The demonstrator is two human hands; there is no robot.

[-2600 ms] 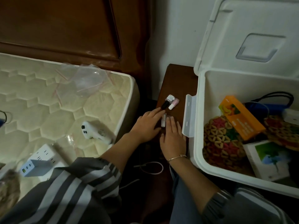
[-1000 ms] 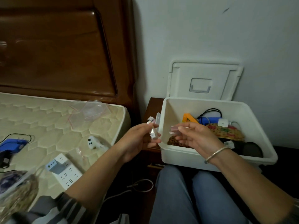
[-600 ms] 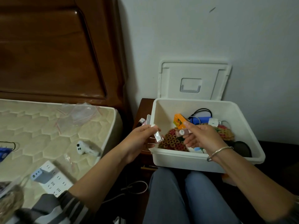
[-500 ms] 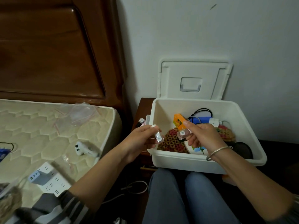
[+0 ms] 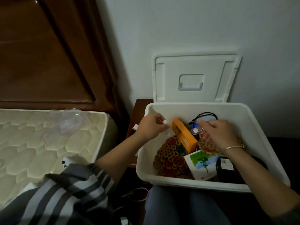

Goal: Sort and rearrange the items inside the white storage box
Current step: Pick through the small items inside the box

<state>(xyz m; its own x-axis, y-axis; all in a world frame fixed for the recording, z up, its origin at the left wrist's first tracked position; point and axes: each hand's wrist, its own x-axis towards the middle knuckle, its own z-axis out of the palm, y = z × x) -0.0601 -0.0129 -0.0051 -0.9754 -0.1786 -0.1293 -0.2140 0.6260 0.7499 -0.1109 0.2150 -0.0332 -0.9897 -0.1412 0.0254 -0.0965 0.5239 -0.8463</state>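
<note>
box: white storage box (image 5: 186,183) sits in front of the person's knees, open; its lid (image 5: 194,78) stands upright behind it, leaning on the wall
left hand: left hand (image 5: 151,127) is over the box's back-left corner, fingers curled, pinching a small white item (image 5: 164,122) at the fingertips; too small to tell what it is
right hand: right hand (image 5: 217,133) is inside the box near the back, thumb and fingers gripping a small clear bottle (image 5: 195,130) with a pinkish tint; bracelet (image 5: 232,147) on the wrist
bottle position: held just beside the top end of the orange carton (image 5: 184,135), above the box contents
carton: lies tilted, its lower end resting on the woven mat (image 5: 170,158)
mat: multicolour, red/green/tan, fills the box's front-left floor; a second woven piece (image 5: 207,146) shows under the right hand
front of box: white booklet with plant picture (image 5: 201,164), beside it a black labelled object (image 5: 227,166), partly hidden by the right forearm
back of box: black cable (image 5: 204,115) looped against the rear wall
outside, left: mattress (image 5: 40,143) with clear zip bags (image 5: 71,122) near its corner, dark wooden headboard (image 5: 40,54) behind
sleeve: grey striped sleeve (image 5: 65,192) pushed up the left forearm
floor: white cord (image 5: 136,194) loops between the bed and the knees
</note>
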